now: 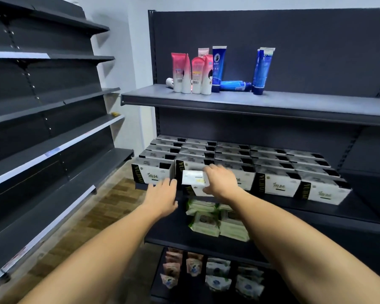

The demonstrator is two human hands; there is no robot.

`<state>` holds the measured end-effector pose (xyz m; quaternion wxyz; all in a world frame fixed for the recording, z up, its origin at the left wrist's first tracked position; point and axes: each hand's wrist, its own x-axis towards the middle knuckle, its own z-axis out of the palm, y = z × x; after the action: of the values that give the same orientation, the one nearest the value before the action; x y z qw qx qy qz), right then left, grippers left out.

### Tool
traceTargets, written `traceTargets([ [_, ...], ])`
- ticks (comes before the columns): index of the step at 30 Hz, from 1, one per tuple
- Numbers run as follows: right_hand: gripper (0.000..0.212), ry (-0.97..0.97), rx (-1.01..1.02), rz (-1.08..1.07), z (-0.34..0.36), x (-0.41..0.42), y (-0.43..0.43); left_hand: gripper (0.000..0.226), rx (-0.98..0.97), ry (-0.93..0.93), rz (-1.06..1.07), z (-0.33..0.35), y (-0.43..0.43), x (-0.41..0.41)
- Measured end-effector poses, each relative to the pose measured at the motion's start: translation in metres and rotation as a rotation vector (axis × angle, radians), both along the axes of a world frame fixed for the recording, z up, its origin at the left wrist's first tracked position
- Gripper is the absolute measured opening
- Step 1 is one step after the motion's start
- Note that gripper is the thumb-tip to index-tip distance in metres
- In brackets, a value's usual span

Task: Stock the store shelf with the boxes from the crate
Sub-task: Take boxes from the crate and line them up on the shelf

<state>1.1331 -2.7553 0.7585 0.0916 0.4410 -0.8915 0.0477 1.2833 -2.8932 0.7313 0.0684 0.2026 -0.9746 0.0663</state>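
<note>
right hand [219, 181] grips a white box [193, 177] at frame centre, held against the front row of stocked boxes [276, 183] on the middle shelf [355, 208]; left hand [161, 191] open, fingers straight, just left of it, holding nothing.

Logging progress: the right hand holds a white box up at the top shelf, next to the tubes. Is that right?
Not quite. The right hand does hold a white box, but at the middle shelf, in front of the rows of boxes. The tubes stand one shelf higher. The head view shows this.
</note>
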Motion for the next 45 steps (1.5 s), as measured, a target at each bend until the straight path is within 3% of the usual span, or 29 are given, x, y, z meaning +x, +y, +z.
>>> traceTargets([
  [5, 0.067, -0.077, 0.080, 0.018, 0.008, -0.013, -0.010, 0.095, 0.025, 0.124, -0.138, 0.009, -0.008, -0.036],
  [9, 0.068, -0.165, 0.116, 0.084, 0.018, -0.016, -0.019, 0.074, 0.240, 0.008, -0.193, 0.017, -0.025, -0.062],
  [13, 0.085, -0.349, 0.084, 0.092, 0.027, -0.028, -0.013, 0.068, 0.420, 0.041, -0.236, 0.024, -0.049, -0.080],
  [17, 0.099, -0.223, 0.146, 0.021, 0.024, -0.032, -0.007, 0.071, 0.456, -0.005, -0.295, 0.033, -0.061, -0.094],
  [21, 0.085, -0.108, 0.088, 0.021, 0.025, -0.028, -0.022, 0.087, 0.492, 0.026, -0.375, 0.038, -0.060, -0.102],
  [28, 0.069, -0.128, 0.083, -0.041, 0.015, -0.024, -0.052, 0.094, 0.301, 0.067, -0.359, 0.042, -0.086, -0.087],
  [33, 0.072, -0.150, 0.090, -0.098, -0.015, -0.021, -0.064, 0.106, 0.133, 0.056, -0.366, 0.033, -0.115, -0.073],
  [45, 0.066, -0.033, 0.078, -0.109, -0.034, -0.021, -0.086, 0.107, 0.034, 0.102, -0.362, 0.021, -0.134, -0.069],
])
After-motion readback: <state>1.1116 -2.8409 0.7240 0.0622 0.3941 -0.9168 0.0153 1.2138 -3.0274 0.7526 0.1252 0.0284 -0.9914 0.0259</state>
